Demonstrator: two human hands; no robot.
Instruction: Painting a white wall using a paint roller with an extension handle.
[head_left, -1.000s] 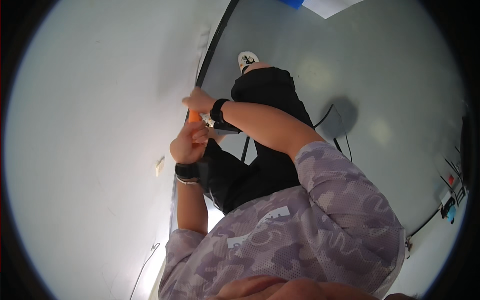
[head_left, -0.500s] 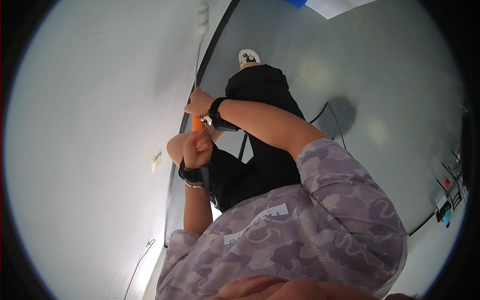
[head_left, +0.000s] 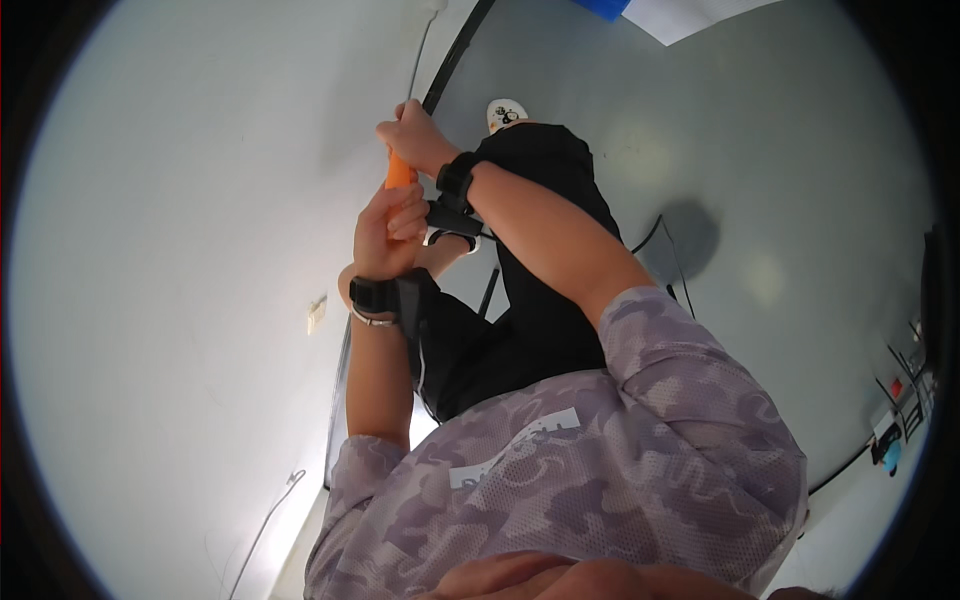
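Note:
Both my hands are closed around the orange handle of a paint roller. My right hand grips its far end, and my left hand wraps the near end. Beyond the right hand a thin metal rod runs away along the white wall. Only a bit of the white roller head shows at the top edge. Dark bands with small devices sit on both my wrists.
The white wall, with a small socket plate and a hanging cable, fills the left side. A dark strip edges the grey floor. My legs are below my hands. A black cable lies to the right.
Both hands and the paint roller have moved away from me, up the picture. The roller head, fully visible before, has mostly slid out past the top edge.

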